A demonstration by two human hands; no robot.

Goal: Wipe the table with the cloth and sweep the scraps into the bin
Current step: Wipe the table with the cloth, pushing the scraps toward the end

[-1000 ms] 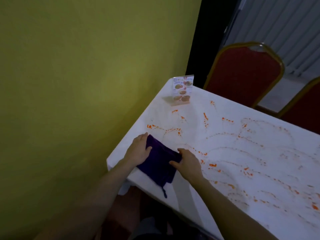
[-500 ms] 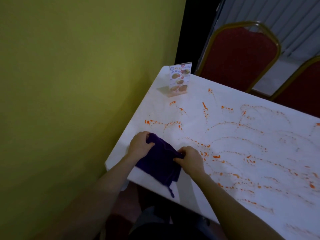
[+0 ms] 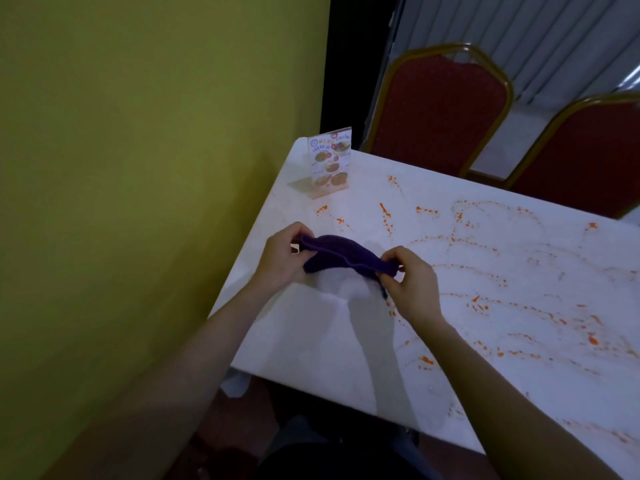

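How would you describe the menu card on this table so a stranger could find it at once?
Start at the white table beside the yellow-green wall and go to its far corner nearest that wall. There the small upright menu card in a clear stand rises alone, printed with food photos, unlike the flat orange scraps scattered nearby.

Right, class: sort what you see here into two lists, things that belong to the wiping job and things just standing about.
Belongs to the job:
purple cloth
left hand
right hand
white table
orange scraps

Just standing about:
menu stand
two red chairs
yellow-green wall
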